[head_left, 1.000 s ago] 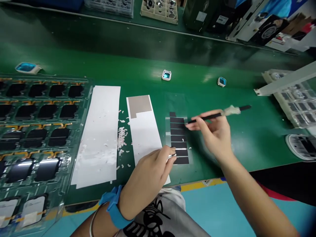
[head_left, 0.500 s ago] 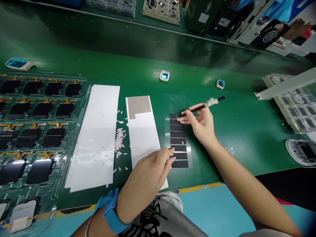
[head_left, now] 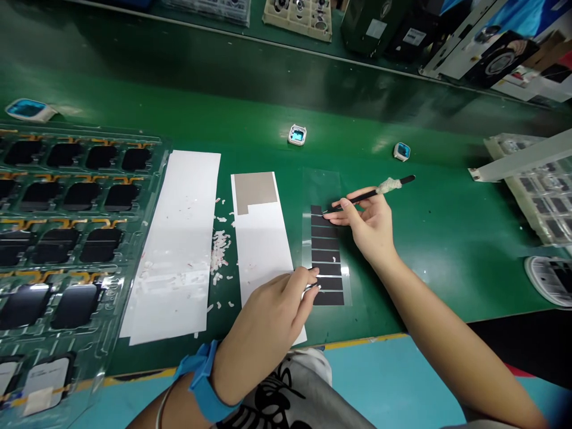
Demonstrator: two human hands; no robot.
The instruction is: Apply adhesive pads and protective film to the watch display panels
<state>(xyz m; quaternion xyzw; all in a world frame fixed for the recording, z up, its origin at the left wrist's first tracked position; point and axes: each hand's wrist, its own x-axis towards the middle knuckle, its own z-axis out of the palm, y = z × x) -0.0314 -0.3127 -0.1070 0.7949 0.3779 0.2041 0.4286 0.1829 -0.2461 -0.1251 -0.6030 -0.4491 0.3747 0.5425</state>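
A clear film strip (head_left: 322, 185) carrying several black rectangular stickers (head_left: 325, 243) lies on the green mat. My right hand (head_left: 369, 225) grips black tweezers (head_left: 370, 193) with a taped handle, their tip touching the top black sticker. My left hand (head_left: 272, 316) presses its fingertips on the strip's lower left edge, beside the lowest stickers. A blue band circles my left wrist.
Two white backing sheets (head_left: 179, 238) (head_left: 261, 238) lie left of the strip, with white peel scraps (head_left: 218, 250) between them. A clear tray of black screen parts (head_left: 67, 196) fills the left. Small blue-faced modules (head_left: 297, 134) (head_left: 401, 151) sit behind; more trays (head_left: 543, 190) at right.
My right hand has come down and left from above the strip, bringing the tweezers' tip onto the top black sticker. My left hand stays pressed on the strip.
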